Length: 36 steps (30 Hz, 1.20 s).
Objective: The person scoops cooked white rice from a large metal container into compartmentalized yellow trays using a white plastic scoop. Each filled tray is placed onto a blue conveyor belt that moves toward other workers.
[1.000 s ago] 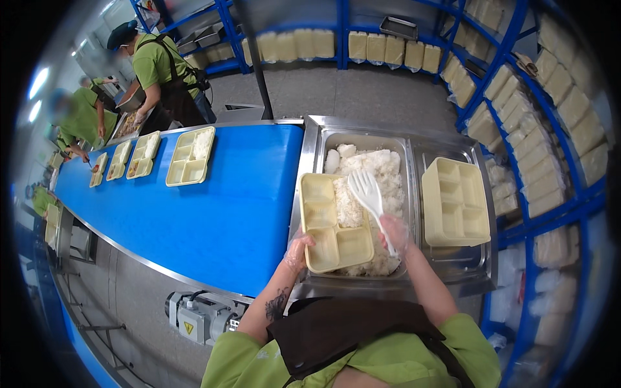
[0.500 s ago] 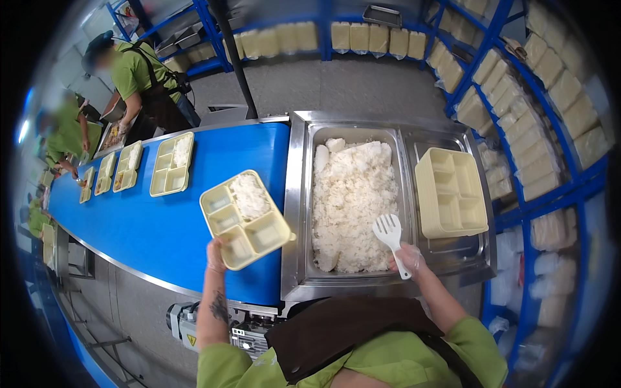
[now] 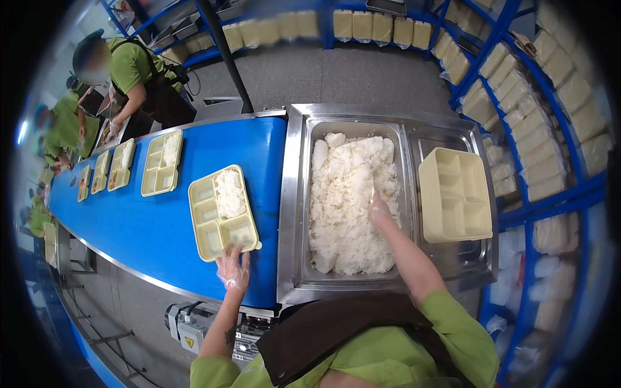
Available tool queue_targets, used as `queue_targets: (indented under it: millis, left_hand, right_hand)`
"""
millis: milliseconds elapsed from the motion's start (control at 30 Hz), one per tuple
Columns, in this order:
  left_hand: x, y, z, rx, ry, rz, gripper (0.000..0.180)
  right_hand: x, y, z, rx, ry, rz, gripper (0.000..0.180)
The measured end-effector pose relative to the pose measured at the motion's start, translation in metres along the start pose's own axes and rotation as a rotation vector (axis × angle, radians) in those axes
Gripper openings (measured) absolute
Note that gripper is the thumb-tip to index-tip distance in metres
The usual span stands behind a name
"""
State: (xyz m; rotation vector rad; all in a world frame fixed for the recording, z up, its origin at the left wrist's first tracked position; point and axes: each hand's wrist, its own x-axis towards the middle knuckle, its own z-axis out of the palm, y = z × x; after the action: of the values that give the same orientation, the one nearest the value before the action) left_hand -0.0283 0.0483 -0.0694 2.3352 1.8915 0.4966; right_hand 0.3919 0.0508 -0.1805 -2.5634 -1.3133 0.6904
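Item, food tray (image 3: 208, 238): pale yellow, divided, lying flat on the blue belt near its right end, turned slightly askew. White rice (image 3: 231, 194) is filling its far right compartment.

Item, left hand (image 3: 233, 270): gloved in clear plastic. I am seeing its fingers spreading at the tray's near rim, fingertips touching; the grip is reading as released, with nothing being clenched.

Item, right hand (image 3: 380, 212): also gloved, reaching over the steel pan (image 3: 349, 279). Its fingers are closing around a white paddle (image 3: 363, 184), whose head is blending into the rice, so I am not making out its full outline.

Item, rice heap (image 3: 349, 246): filling most of the pan, rising higher toward the far side.

Item, stack of trays (image 3: 456, 194): same pale yellow, standing on the steel counter just right of the pan.

Item, blue belt (image 3: 136, 226): running away to the left, carrying four more trays in a row; the nearest tray (image 3: 167, 176) is holding rice too.

Item, motor (image 3: 187, 326): grey, sitting below the belt's near edge.

Item, co-worker (image 3: 132, 71): green shirt, dark apron, leaning in at the belt's far side.

Item, blue shelves (image 3: 495, 42): standing beyond and rightward, bearing pale yellow packs (image 3: 381, 28).
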Motion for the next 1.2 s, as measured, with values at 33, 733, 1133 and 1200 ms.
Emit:
queue_targets:
  millis: [33, 733, 1133, 1200]
  left_hand:
    - [0.007, -0.006, 0.008, 0.005, -0.011, -0.002, 0.025]
    - [0.105, 0.134, -0.004, -0.217, -0.111, 0.297, 0.047]
    - [0.024, 0.386, 0.034, -0.469, -0.180, 1.032, 0.039]
    - [0.026, 0.409, 0.039, -0.274, -0.488, 1.004, 0.032]
  right_hand:
    - [-0.009, -0.002, -0.002, -0.036, -0.068, -0.039, 0.052]
    - [-0.111, 0.002, -0.032, -0.120, -0.260, -0.089, 0.044]
    - [-0.120, 0.049, -0.052, 0.891, -0.298, -0.475, 0.026]
    - [-0.101, 0.036, -0.040, 0.834, -0.496, -0.176, 0.022]
